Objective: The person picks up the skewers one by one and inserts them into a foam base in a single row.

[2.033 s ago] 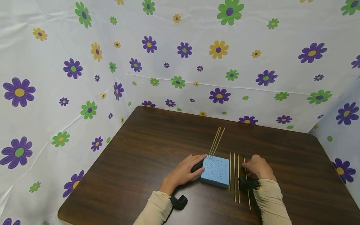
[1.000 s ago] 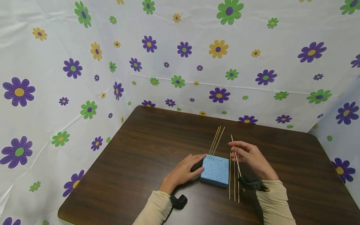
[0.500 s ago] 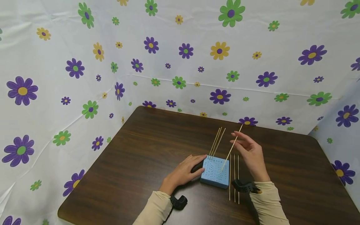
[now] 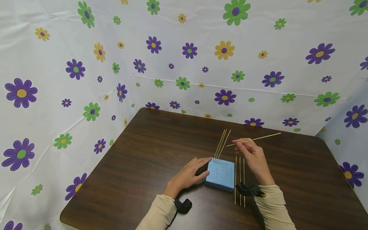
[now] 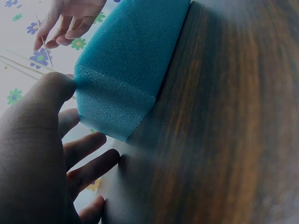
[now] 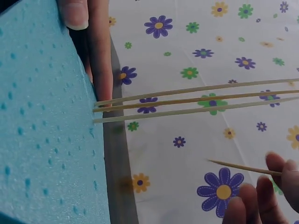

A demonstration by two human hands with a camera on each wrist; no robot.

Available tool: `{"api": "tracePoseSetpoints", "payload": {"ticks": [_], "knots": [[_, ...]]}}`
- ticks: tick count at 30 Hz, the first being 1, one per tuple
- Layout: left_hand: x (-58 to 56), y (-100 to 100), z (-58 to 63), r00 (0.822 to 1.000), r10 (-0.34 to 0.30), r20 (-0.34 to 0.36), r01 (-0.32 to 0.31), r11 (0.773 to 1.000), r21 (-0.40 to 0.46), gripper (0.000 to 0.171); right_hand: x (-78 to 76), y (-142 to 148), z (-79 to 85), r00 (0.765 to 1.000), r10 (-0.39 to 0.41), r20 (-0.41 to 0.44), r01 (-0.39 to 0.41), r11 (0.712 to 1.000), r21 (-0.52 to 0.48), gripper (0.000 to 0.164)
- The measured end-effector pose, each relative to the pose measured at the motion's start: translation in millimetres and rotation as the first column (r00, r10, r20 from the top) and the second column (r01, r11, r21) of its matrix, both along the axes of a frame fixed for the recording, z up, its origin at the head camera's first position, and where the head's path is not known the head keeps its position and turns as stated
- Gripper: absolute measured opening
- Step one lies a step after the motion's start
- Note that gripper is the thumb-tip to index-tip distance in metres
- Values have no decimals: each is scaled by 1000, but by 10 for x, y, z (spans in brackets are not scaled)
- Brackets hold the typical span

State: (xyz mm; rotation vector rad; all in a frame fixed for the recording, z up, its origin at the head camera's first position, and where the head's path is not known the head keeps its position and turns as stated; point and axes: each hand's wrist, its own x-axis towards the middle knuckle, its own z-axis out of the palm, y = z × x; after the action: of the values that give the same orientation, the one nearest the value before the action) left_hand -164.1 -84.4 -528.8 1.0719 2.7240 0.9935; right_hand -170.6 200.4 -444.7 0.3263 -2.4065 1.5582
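Observation:
A light blue foam block [image 4: 221,175] with many small holes in its top lies on the table. My left hand [image 4: 186,175] rests against its left side, thumb and fairly straight fingers touching the edge. Three thin wooden skewers [image 4: 220,143] stand in the block's back left corner, leaning slightly. Behind and to the right, my right hand [image 4: 254,158] pinches another skewer [image 4: 267,136] between thumb and fingers, clear of the block. In the right wrist view this skewer's pointed tip [image 6: 215,162] faces left, apart from the standing skewers.
Three more skewers [image 4: 240,188] lie side by side on the table, just right of the block. The dark wooden table [image 4: 149,143] has a flower-print sheet [image 4: 195,32] hung behind it and at its sides. Each wrist wears a black camera [image 4: 184,206].
My right hand has picked up the fourth skewer from the table, raised it and turned it from upright over the block to nearly level behind it. My left hand stays put.

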Motion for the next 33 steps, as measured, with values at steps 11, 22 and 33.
{"api": "tracePoseSetpoints", "payload": {"ticks": [11, 22, 33], "knots": [[-12, 5, 12, 1000, 2, -7, -2, 1000, 2, 60, 27, -100, 13, 1000, -24, 15, 20, 975, 220, 14], [-14, 8, 6, 1000, 6, 13, -6, 1000, 20, 59, 46, -211, -17, 993, 19, 114, -49, 962, 269, 10], [-20, 4, 3, 1000, 8, 21, -9, 1000, 24, 59, 24, -279, -58, 995, 35, 96, -65, 941, 331, 5]]}}
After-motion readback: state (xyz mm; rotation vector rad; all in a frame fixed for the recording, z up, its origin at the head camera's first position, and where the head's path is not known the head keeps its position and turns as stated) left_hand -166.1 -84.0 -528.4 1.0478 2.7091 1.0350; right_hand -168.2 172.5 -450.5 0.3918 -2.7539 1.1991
